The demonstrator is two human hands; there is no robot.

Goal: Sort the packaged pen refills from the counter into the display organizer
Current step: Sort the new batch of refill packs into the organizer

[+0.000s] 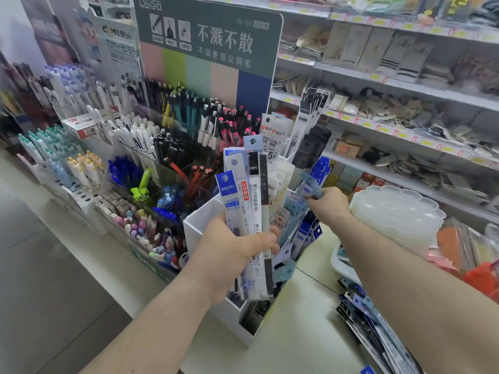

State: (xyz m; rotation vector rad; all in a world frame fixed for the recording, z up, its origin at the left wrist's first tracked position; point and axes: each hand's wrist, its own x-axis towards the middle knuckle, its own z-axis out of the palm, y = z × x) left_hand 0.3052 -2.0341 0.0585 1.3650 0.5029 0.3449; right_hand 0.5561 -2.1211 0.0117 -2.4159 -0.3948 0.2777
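My left hand (pixel 232 255) grips a fanned bundle of packaged pen refills (pixel 248 190), held upright in front of the white display organizer (pixel 199 225). The organizer stands on the counter, its compartments stuffed with refill packs. My right hand (pixel 328 202) reaches over the organizer's right side and pinches a pale blue refill pack (pixel 312 184) above a row of blue packs. More refill packs lie in a loose pile (pixel 378 327) on the counter at the lower right.
Tiered pen displays (pixel 140 147) and a tall green sign (pixel 208 39) stand behind and left of the organizer. A stack of translucent scalloped trays (pixel 397 220) sits on the right. Store shelves with packaged goods (pixel 391 103) fill the background. The counter edge (pixel 113 279) runs along the left.
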